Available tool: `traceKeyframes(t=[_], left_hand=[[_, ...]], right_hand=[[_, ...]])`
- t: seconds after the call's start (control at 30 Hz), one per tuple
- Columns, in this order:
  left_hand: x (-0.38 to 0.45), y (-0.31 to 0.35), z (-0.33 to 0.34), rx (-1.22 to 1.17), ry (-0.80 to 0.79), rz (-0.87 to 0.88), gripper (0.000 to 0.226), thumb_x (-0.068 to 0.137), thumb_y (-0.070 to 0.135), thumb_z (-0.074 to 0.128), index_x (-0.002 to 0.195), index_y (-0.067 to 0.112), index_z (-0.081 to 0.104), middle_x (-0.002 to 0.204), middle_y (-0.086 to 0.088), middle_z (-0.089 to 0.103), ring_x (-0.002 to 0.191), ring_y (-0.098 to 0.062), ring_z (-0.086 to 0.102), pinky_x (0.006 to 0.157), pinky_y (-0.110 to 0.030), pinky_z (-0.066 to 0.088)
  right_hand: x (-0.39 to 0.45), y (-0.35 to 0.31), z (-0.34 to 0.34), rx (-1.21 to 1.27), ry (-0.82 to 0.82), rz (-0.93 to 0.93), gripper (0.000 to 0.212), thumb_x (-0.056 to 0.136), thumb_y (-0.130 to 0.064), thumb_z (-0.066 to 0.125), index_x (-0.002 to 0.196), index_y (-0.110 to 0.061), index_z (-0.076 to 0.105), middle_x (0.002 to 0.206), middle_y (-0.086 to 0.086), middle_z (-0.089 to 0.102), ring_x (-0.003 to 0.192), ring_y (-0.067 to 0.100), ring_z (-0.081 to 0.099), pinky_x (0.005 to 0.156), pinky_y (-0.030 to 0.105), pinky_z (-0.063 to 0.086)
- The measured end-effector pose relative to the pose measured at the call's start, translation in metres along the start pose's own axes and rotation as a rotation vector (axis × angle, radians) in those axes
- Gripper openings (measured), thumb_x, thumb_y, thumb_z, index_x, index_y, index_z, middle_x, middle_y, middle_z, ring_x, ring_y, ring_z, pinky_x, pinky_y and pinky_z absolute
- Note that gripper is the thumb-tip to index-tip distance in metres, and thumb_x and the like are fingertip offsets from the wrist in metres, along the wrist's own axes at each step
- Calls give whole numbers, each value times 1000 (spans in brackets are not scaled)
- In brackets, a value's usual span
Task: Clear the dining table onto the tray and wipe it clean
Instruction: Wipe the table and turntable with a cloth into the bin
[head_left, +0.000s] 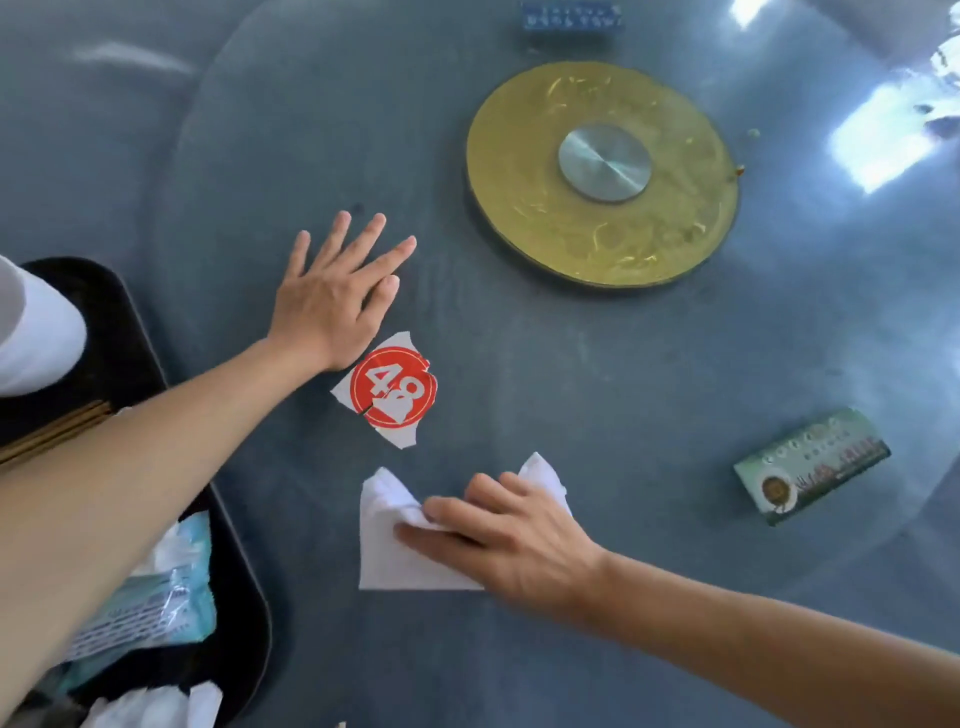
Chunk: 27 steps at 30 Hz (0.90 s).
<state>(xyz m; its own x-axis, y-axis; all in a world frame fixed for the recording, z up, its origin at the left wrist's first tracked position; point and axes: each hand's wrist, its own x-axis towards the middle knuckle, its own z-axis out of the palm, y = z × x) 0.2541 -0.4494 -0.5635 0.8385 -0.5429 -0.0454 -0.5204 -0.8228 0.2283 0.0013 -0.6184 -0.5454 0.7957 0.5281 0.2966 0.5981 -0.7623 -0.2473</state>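
Right hand (511, 540) pinches white tissue (395, 551) below flat left hand (332, 301)

A restaurant dining room, it seems: a round glass turntable (519, 338) on a gold hub (602, 174) fills the frame, a red number sticker (393, 388) at centre, tissue boxes (812, 464) at right, a black tray (119, 332) with chopsticks (57, 428) at left.

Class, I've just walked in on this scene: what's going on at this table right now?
A person is wiping a dark round table. The right hand grips a white cloth on the surface; the left hand rests flat, fingers spread, beside a red sticker. A black tray at the left already holds items. A green box remains on the table.
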Motion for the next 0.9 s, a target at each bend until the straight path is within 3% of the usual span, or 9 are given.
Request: traceKeyframes(t=[0.13,0.23,0.3,0.37,0.43,0.53,0.7,0.8,0.9], left_hand=[[-17,31,-6,-132,93,-91,54,102,25,35,155,19,37,168,-4,20,156,-32,9,120,-62,16],[-46,76,9,-258,92,-184,56,104,31,33,160,26,25,169,0,17,157,-26,5,123,-52,8],[-55,83,23,-122,113,-200,57,104,36,24,160,25,25,168,-1,20,157,-26,10,125,-51,11],[-48,71,28,-55,106,-202,58,105,36,20,160,21,25,168,1,21,157,-25,12,125,-49,12],[-41,57,28,-34,99,-161,57,106,36,20,161,20,22,169,3,18,157,-23,10,125,-48,11],[-32,40,25,-30,94,-102,57,106,35,20,161,20,21,169,4,17,157,-22,9,125,-49,10],[-14,13,16,-22,44,-52,57,105,37,18,161,22,21,169,5,17,157,-21,9,124,-50,9],[-5,-1,7,-20,6,-4,55,107,36,19,161,24,20,169,5,16,157,-22,8,124,-51,7],[4,-1,-7,45,27,-109,55,108,32,25,160,17,22,170,-5,15,156,-29,8,123,-53,11]], right_hand=[[79,118,-53,-249,124,328,34,94,-13,59,121,-29,71,102,-8,65,84,19,57,68,31,41],[115,220,-78,-352,52,537,42,102,-13,46,138,-27,62,125,6,61,112,30,57,79,35,36],[112,251,-69,-268,15,650,37,106,-23,44,137,-32,63,123,6,56,115,29,51,86,38,37],[106,243,-47,-231,-2,682,35,106,-27,47,136,-34,63,124,6,56,118,33,50,89,39,38],[95,210,-29,-250,8,592,36,100,-21,55,133,-32,66,120,6,60,108,36,55,78,37,36],[56,128,-7,-159,-23,370,48,90,-12,56,135,-25,66,119,4,64,89,32,52,67,35,30],[-15,-5,11,75,-158,11,49,89,-5,58,135,-20,67,118,-2,70,76,24,46,57,36,39],[-7,3,-1,161,-129,-26,48,90,0,62,133,-21,70,117,1,71,76,24,47,61,36,42],[35,81,-36,78,22,190,55,85,4,58,132,-21,71,119,7,70,84,30,55,68,34,41]])
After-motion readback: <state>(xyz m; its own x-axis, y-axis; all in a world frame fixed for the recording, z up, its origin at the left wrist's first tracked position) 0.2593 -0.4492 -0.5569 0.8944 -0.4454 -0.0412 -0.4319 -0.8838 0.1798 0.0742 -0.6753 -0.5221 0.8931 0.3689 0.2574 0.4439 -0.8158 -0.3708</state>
